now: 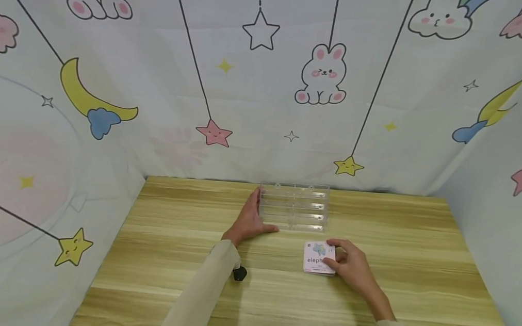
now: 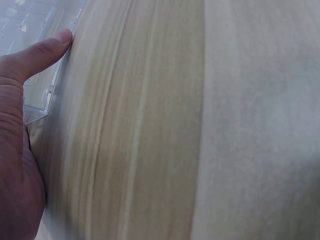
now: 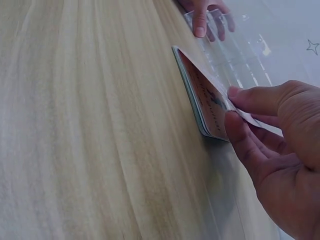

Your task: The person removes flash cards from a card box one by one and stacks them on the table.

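A clear plastic rack (image 1: 293, 207) divided into rows of slots lies by the table's far edge. My left hand (image 1: 248, 221) grips its left end, thumb along the near edge and fingers at the far side; the left wrist view shows the thumb (image 2: 47, 50) over the rim. Just in front of the rack is a small stack of square cards (image 3: 204, 100). With thumb and forefinger my right hand (image 1: 353, 264) pinches the right edge of the top card (image 1: 313, 253), an elephant card. In the right wrist view that edge is raised, and a reddish card shows beneath.
The wooden table (image 1: 164, 258) extends to both sides and toward me. A white cloth printed with stars, moons and bunnies (image 1: 248, 94) hangs behind it and along both sides. Black wrist cameras (image 1: 239, 273) sit at both sleeves.
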`<state>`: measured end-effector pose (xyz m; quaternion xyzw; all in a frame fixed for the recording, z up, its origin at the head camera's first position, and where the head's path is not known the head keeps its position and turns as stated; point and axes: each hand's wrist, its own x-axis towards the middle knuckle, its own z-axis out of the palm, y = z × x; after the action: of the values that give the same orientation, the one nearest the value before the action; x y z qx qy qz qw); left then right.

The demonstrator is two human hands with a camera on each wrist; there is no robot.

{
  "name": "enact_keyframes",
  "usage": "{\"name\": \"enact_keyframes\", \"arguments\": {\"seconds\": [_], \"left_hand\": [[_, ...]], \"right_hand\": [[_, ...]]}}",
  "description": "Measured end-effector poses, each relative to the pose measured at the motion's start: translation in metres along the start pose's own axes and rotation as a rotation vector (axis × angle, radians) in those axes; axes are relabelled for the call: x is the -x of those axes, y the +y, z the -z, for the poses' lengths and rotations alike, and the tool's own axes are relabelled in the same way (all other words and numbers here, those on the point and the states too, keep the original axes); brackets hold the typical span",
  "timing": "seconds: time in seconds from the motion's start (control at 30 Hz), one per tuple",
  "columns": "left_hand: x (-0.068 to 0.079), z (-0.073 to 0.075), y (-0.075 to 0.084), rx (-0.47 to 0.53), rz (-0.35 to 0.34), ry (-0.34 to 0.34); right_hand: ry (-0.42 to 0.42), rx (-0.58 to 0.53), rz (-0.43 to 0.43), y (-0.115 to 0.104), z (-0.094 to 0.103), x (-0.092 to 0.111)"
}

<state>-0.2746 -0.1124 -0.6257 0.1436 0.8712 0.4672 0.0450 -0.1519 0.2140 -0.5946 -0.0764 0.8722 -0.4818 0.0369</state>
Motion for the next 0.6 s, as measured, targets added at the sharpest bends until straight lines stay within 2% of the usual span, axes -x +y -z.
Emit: {"name": "enact_keyframes", "arguments": {"seconds": [0.23,0.6], "left_hand": [[-0.0007,0.0003,-0.0012,0.02,-0.003,0.0],[0.0004,0.0013,-0.0004,0.0,-0.006,-0.005]], "right_hand": [[0.037,0.164,0.076,-0.0007,-0.0033,-0.0008],[0.027,0.223,0.021,-0.0012,-0.0084,-0.0029]]}}
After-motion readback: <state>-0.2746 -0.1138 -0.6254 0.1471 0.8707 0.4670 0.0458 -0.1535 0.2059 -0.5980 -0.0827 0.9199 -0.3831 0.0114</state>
